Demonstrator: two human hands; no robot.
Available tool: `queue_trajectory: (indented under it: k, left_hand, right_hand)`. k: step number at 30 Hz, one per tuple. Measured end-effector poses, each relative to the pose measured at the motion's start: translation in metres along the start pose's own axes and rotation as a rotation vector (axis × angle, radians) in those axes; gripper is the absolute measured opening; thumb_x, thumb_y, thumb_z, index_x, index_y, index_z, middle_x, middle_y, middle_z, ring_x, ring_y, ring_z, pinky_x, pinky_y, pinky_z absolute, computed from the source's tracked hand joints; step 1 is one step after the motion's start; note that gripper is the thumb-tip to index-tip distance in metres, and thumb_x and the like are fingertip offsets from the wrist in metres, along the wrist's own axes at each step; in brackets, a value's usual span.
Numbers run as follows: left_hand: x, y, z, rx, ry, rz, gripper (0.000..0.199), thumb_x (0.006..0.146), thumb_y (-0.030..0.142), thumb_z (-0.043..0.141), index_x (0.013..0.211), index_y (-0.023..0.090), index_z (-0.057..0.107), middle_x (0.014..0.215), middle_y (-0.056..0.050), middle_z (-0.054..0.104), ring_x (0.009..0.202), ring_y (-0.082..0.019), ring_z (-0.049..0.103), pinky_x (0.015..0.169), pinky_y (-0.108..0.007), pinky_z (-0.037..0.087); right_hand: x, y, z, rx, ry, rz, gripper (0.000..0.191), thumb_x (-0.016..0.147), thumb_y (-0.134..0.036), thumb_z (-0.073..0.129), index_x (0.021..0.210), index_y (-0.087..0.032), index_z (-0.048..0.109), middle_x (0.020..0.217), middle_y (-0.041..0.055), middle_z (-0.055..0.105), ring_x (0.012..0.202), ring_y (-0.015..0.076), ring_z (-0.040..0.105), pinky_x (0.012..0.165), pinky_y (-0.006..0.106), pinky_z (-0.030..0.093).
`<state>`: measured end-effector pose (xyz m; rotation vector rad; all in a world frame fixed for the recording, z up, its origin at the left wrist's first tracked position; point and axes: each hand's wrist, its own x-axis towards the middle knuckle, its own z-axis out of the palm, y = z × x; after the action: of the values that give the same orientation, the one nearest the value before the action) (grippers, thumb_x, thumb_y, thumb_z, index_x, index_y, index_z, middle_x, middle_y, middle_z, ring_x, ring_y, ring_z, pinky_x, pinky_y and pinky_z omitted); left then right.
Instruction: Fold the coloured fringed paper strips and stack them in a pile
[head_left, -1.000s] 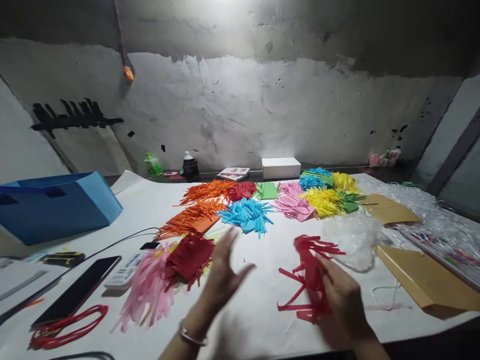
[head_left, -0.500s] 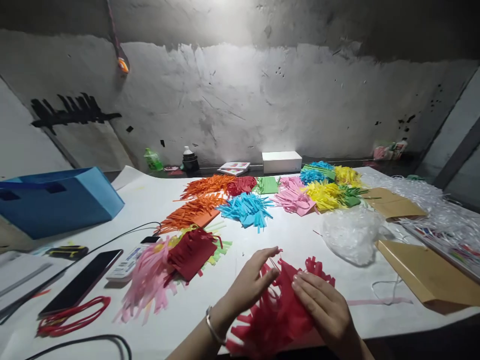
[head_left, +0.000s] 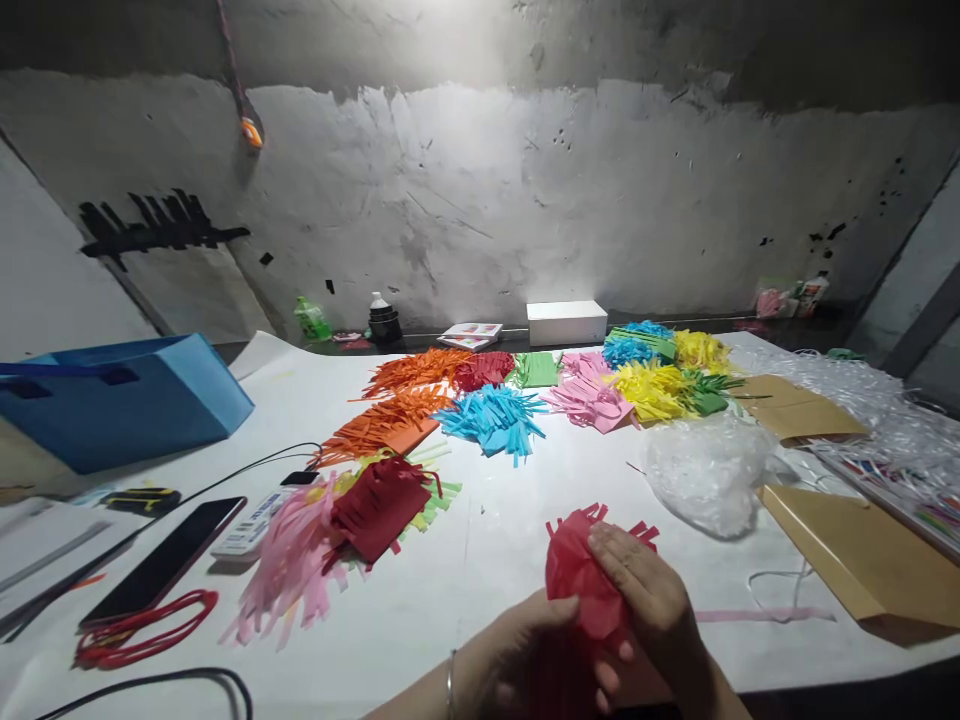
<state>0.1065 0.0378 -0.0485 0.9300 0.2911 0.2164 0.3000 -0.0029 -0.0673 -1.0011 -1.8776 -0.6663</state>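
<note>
A bunch of red fringed tissue paper (head_left: 576, 570) is held between my hands at the table's near edge, its cut strips sticking out at the top. My left hand (head_left: 517, 645) wraps its lower left side, thumb against the paper, with a bracelet at the wrist. On the other side, my right hand (head_left: 651, 595) lies over the paper, fingers bent along its upper right face. The lower part of the bunch is dark and partly hidden by my hands. A strip of pink paper (head_left: 765, 615) lies on the table to the right.
Fringed paper in orange (head_left: 386, 425), blue (head_left: 491, 418), pink (head_left: 592, 400) and yellow (head_left: 652, 390) lies farther back. A dark red fringed piece (head_left: 382, 508), phone (head_left: 165, 560) and red cord (head_left: 146, 635) are left; clear plastic (head_left: 709, 475) and a brown paper packet (head_left: 862, 560) right.
My left hand has come down from above the red paper and closed around its lower left side. The loosely spread strips are now gathered into a narrower bunch.
</note>
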Motion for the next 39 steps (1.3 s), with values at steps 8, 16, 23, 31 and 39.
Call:
queue_trajectory:
  k: [8, 16, 23, 31, 39]
  left_hand:
    - [-0.005, 0.029, 0.001, -0.026, 0.13, -0.016, 0.033, 0.071, 0.029, 0.081, 0.094, 0.015, 0.061, 0.063, 0.003, 0.062, 0.038, -0.006, 0.048, 0.04, -0.017, 0.042]
    - [-0.109, 0.051, -0.074, 0.876, 0.775, -0.045, 0.038, 0.084, 0.031, 0.066, 0.119, 0.02, 0.059, 0.088, -0.002, 0.071, 0.076, -0.018, 0.067, 0.067, -0.028, 0.056]
    - [-0.099, 0.0, -0.056, 1.75, 0.608, 0.407, 0.051, 0.084, 0.018, 0.067, 0.132, 0.024, 0.056, 0.134, -0.013, 0.062, 0.125, -0.031, 0.057, 0.105, -0.051, 0.049]
    - [-0.068, -0.042, -0.048, 1.741, 0.478, 0.397, 0.044, 0.079, 0.011, 0.076, 0.12, 0.018, 0.061, 0.127, -0.012, 0.069, 0.114, -0.03, 0.063, 0.1, -0.051, 0.054]
    - [-0.068, -0.041, -0.05, 1.67, 0.526, 0.466, 0.028, 0.089, 0.01, 0.063, 0.116, 0.019, 0.063, 0.122, -0.01, 0.071, 0.111, -0.028, 0.065, 0.097, -0.049, 0.054]
  right_hand:
    - [0.019, 0.039, -0.074, -0.339, -0.051, 0.025, 0.055, 0.095, 0.0, 0.035, 0.147, -0.013, 0.046, 0.143, 0.0135, 0.057, 0.136, 0.0289, 0.05, 0.112, 0.052, 0.046]
    - [-0.043, -0.04, 0.036, -0.058, -0.325, 0.007, 0.047, 0.081, 0.004, 0.042, 0.116, -0.009, 0.07, 0.122, 0.0117, 0.073, 0.116, 0.0241, 0.067, 0.099, 0.041, 0.057]
    - [-0.051, -0.067, 0.054, 0.029, -0.378, 0.113, 0.05, 0.08, 0.001, 0.044, 0.121, -0.013, 0.069, 0.127, 0.0097, 0.07, 0.119, 0.0236, 0.065, 0.101, 0.04, 0.055]
    - [-0.065, -0.023, -0.005, -0.045, -0.574, 0.169, 0.062, 0.076, -0.006, 0.046, 0.136, -0.013, 0.059, 0.142, 0.0124, 0.059, 0.128, 0.0319, 0.058, 0.098, 0.052, 0.056]
    - [-0.017, -0.058, -0.007, 0.141, -0.469, 0.067, 0.033, 0.095, -0.015, 0.054, 0.127, -0.012, 0.063, 0.124, 0.0125, 0.071, 0.119, 0.0258, 0.065, 0.098, 0.041, 0.058]
